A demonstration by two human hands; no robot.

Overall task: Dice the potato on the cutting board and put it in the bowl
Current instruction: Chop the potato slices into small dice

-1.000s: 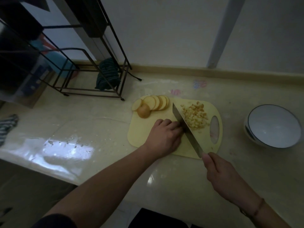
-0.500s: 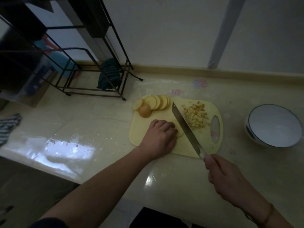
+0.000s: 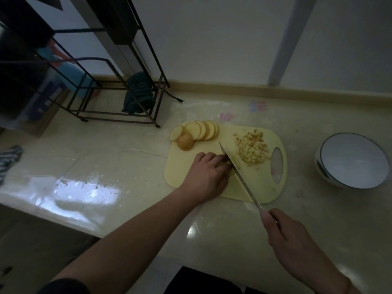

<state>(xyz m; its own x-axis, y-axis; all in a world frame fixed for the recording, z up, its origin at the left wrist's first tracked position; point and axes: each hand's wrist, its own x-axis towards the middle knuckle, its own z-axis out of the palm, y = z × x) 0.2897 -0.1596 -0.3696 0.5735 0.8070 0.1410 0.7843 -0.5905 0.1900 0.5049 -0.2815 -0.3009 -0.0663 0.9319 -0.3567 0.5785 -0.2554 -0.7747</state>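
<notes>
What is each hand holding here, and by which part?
The right hand grips the knife by its handle. The left hand holds down potato slices under its fingertips, mostly hidden.

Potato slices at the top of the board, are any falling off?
Nearly. The potato slices fan along the cutting board's far left corner, and the leftmost one hangs over the edge above the counter. Nothing has spilled; the diced pile stays on the board.

Bare forearms; dark sleeve (image 3: 63, 286) at left upper arm, possibly black.
</notes>
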